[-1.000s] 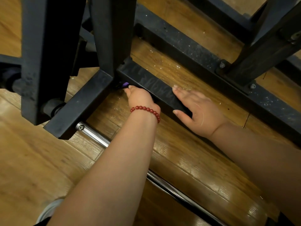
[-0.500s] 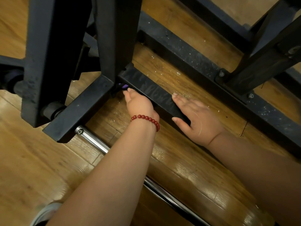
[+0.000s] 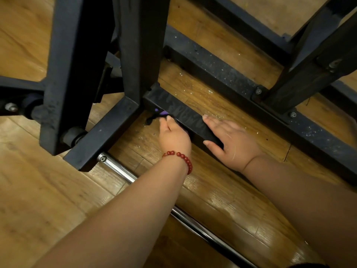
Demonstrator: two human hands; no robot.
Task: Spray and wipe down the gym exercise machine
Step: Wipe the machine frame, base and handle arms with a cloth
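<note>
The black steel frame of the exercise machine (image 3: 216, 74) stands on a wooden floor. A short low crossbar (image 3: 179, 111) runs from an upright post toward me, its top streaked with wet wipe marks. My left hand (image 3: 173, 136), with a red bead bracelet at the wrist, holds a purple cloth (image 3: 163, 113) against the near side of that crossbar, close to the post; most of the cloth is hidden. My right hand (image 3: 229, 138) lies on the crossbar's near end, fingers straight over the top and thumb against its side.
Thick black uprights (image 3: 77, 74) rise at the left and centre. A longer base rail with bolts (image 3: 293, 114) runs behind the crossbar. A chrome bar (image 3: 123, 173) lies on the floor under my left forearm. White specks dot the floor and rails.
My left hand has slid a little along the crossbar's near side, and more purple cloth shows by the post. My right hand stays on the bar's end. The view has shifted slightly.
</note>
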